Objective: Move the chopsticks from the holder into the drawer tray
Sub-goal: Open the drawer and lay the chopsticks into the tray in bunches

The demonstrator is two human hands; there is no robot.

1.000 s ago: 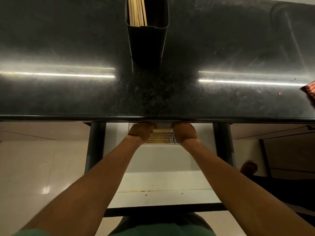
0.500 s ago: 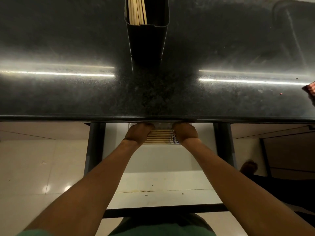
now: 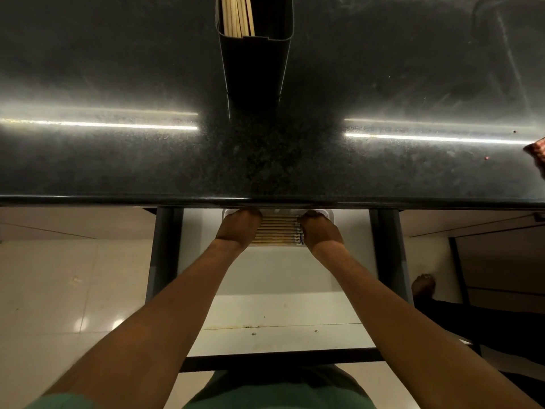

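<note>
The tabletop carries a holder at 12 o'clock with upright chopsticks. Below its edge, the tray holds flat chopsticks, long axis 9 to 3 o'clock. The left hand and right hand cover their ends; the grip I cannot tell.

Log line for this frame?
left hand: at left end of tray chopsticks | right hand: at right end | holder: remaining chopsticks inside | grips: hidden
</note>
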